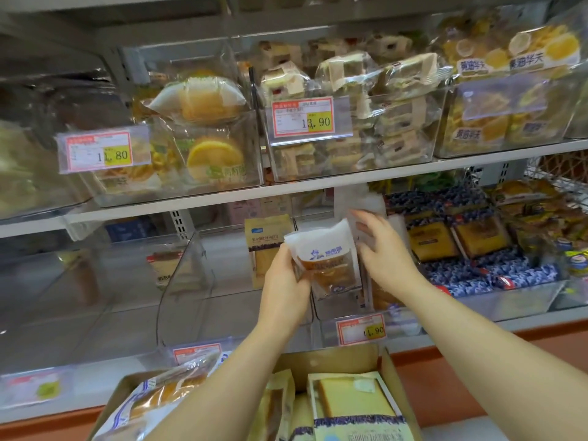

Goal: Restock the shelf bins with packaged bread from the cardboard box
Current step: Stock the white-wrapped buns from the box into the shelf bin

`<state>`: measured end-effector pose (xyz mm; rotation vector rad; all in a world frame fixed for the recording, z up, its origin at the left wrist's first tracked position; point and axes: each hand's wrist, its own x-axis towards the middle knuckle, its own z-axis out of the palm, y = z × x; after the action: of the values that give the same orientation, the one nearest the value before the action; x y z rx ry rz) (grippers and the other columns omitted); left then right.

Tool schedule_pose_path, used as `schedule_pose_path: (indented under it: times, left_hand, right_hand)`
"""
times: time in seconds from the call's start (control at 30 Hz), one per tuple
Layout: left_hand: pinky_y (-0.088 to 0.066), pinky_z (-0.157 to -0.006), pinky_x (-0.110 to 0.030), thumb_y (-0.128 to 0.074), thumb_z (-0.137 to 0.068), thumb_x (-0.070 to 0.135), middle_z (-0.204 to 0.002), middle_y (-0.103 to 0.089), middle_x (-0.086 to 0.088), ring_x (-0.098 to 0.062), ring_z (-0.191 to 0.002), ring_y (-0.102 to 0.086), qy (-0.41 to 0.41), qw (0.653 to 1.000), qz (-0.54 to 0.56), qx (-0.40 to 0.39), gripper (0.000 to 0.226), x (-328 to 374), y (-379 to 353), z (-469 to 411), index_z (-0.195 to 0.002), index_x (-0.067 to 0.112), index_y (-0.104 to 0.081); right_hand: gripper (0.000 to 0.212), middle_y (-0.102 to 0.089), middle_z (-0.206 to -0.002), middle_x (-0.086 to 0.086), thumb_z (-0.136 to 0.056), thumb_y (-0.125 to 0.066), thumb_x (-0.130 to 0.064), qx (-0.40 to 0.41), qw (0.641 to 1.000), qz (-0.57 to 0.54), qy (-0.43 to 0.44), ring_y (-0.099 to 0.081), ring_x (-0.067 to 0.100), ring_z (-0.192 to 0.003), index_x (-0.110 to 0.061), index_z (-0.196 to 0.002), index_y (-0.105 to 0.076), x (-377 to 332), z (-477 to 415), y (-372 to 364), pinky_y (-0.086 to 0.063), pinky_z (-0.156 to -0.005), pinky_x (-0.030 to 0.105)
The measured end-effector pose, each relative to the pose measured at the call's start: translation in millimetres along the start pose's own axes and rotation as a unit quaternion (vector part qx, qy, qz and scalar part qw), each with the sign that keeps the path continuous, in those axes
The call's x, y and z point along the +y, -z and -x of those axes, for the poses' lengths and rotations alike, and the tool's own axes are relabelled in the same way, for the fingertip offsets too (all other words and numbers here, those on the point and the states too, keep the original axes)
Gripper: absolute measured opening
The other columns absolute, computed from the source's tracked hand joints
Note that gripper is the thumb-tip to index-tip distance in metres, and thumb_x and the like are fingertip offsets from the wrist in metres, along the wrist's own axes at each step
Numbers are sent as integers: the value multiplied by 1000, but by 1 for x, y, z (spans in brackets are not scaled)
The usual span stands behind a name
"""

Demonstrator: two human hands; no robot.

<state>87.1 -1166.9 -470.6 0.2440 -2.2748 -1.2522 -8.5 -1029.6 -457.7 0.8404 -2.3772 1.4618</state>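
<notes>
Left arm: bare forearm comes up from the bottom centre and reaches forward toward the lower shelf [525,321].
Left hand [284,281]: fingers curled round the lower left side of a white bread packet [321,256] and gripping it.
Bread packet: held upright in front of the clear bin [327,329], between the two hands.
Right arm: bare forearm enters from the lower right and angles up and left.
Right hand [383,249]: fingers straight and spread, holding nothing, resting against pale standing packets [369,205] inside the bin.
Clear bin: sits at the lower shelf's front edge and carries a price tag [361,329] reading 11.90.
Cardboard box [393,377]: open, just below the shelf's front edge, with packaged loaves [353,405] inside.
Upper shelf [318,184]: clear bins full of wrapped bread.
</notes>
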Motion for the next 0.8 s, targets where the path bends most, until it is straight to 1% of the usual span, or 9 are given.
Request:
schedule_pose_path:
  times: [0.13,0.27,0.4,0.47,0.53,0.6,0.63,0.7,0.8]
  left_hand:
    - [-51,-91,-43,-59,-86,9,-118,-63,3,-18,-111,-57,31,995,-94,-17,42,-18,-12,-17,-122,30,-50]
    - [-51,-85,-47,-56,-85,11,-108,-64,-7,-30,-104,-58,60,984,-163,-31,32,-29,-27,-31,-115,21,-51]
    - [-50,-82,-38,-55,-88,22,-115,-62,-7,-30,-105,-58,68,985,-156,-19,31,-36,-30,-44,-119,21,-55]
    - [-43,-78,-27,-55,-91,21,-117,-61,-7,-27,-108,-55,69,987,-145,-16,32,-34,-27,-49,-123,18,-56]
    - [-39,-76,-23,-55,-93,20,-119,-62,-7,-24,-107,-58,72,991,-115,-17,34,-32,-21,-53,-127,17,-53]
    - [-41,-79,-23,-56,-94,19,-123,-62,-6,-23,-110,-59,85,993,-82,-26,37,-33,-14,-54,-130,18,-52]
    - [-41,-82,-22,-56,-94,20,-125,-61,-4,-22,-112,-58,92,991,-84,-41,38,-34,-11,-54,-131,18,-53]
    - [-45,-80,-21,-55,-94,19,-126,-61,-2,-19,-109,-59,106,986,-89,-93,36,-39,-4,-54,-130,19,-55]
    - [-47,-58,-8,-53,-95,17,-118,-63,1,-11,-86,-63,127,979,-47,-151,37,-40,1,-51,-133,16,-52]
  right_hand:
    - [35,-60,-117,-7,-92,-52,-1,58,998,5,-35,-54,6,-109,-22,-120,-58,5,21,10,-41,-90,13]
    - [22,-61,-95,-12,-89,-57,-5,-14,997,19,-68,-56,-6,-84,-26,-90,-62,8,41,6,-41,-65,2]
    - [34,-50,-129,-6,-91,-56,-9,-128,985,37,-107,-52,7,-114,-25,-122,-57,13,36,-9,-38,-90,14]
    - [48,-45,-140,-3,-93,-54,-10,-171,976,41,-130,-49,13,-122,-25,-137,-46,12,28,-16,-38,-90,16]
    - [55,-48,-140,0,-94,-53,-11,-207,966,44,-150,-57,9,-110,-26,-144,-36,12,20,-21,-42,-72,6]
    - [61,-54,-131,3,-94,-52,-11,-234,957,52,-165,-61,-5,-75,-29,-147,-29,13,16,-25,-39,-51,5]
    - [63,-53,-131,2,-94,-52,-12,-248,952,59,-168,-59,-7,-71,-30,-148,-26,14,16,-26,-39,-54,5]
    - [61,-42,-145,-2,-95,-52,-17,-272,944,86,-168,-57,5,-107,-29,-149,-25,17,17,-28,-42,-80,12]
    - [55,-39,-148,-3,-96,-51,-21,-309,926,115,-181,-44,17,-127,-28,-147,-31,18,11,-29,-37,-95,24]
